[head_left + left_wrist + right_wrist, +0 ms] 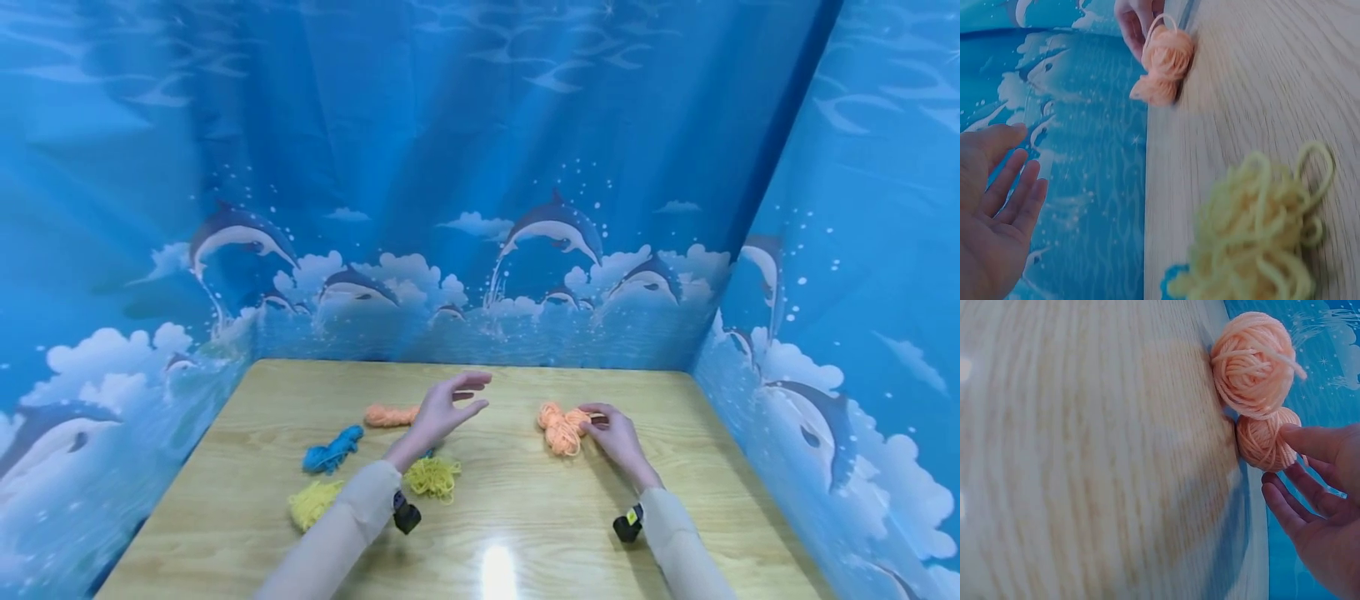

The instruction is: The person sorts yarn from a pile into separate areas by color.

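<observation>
I think R hand (617, 437) pinches right-side peach yarn (561, 429) (grip part-hidden), L hand (446, 408) empty; tugging cd unravel it.

Through the head camera I see a wood-grain worktop (517, 500) bearing peach yarn (559, 428) towards the right and, leftward, a peach skein (388, 416), a blue bundle (332, 451) and two yellow-green tangles (432, 477).

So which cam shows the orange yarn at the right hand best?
Right wrist. The orange yarn is close and large there, with its strands and a loose end clear, and the right hand holding the smaller lump. Head shows it small, from above. Left wrist shows it farther off, near the top edge.
</observation>
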Tool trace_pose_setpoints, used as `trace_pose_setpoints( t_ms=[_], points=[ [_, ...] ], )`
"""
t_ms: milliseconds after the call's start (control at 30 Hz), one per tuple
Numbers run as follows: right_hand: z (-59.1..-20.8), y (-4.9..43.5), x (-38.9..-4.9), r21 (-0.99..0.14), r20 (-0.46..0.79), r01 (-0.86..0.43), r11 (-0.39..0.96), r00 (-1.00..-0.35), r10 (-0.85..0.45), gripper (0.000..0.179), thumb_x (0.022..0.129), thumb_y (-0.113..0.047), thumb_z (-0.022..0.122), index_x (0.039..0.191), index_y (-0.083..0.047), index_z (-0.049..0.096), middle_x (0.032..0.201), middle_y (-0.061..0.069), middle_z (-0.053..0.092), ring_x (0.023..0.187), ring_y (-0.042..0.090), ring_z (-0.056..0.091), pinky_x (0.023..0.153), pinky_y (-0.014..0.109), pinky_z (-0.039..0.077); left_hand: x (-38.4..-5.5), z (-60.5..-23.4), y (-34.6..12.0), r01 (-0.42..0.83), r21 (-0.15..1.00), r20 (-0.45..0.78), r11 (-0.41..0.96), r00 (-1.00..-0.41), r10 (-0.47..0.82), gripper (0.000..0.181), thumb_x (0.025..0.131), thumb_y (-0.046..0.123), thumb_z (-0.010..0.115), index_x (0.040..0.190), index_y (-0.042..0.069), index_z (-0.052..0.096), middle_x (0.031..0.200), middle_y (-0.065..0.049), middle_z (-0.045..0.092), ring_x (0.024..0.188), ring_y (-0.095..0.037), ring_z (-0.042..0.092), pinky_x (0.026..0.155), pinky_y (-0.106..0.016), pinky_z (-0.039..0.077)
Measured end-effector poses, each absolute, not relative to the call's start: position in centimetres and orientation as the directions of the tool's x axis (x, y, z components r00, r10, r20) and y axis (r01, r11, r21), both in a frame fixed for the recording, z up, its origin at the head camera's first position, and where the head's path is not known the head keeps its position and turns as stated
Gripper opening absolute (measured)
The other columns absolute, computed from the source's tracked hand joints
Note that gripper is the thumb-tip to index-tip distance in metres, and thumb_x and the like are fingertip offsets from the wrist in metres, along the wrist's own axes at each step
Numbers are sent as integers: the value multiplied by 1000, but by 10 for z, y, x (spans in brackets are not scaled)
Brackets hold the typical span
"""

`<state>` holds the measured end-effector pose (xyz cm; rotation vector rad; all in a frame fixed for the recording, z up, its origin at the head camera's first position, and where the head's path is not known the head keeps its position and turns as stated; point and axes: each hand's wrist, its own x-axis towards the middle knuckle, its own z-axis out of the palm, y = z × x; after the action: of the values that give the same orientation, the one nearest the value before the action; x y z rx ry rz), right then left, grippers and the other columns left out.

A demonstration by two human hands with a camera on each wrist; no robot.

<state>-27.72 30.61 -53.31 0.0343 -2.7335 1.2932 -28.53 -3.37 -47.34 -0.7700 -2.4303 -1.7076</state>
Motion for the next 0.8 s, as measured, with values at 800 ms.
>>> trace_pose_setpoints(
  t_ms=[800],
  points=[
    [-534,308,-278,-756,132,-92,648,-991,12,33,95,-7,71,126,3,66,127,26,65,111,39,66,95,47,57,-298,-493,-131,412,769,293,489,-907,303,46,93,5,72,138,6,60,135,-15,63,122,-34,61,102,-51,52]
  ],
)
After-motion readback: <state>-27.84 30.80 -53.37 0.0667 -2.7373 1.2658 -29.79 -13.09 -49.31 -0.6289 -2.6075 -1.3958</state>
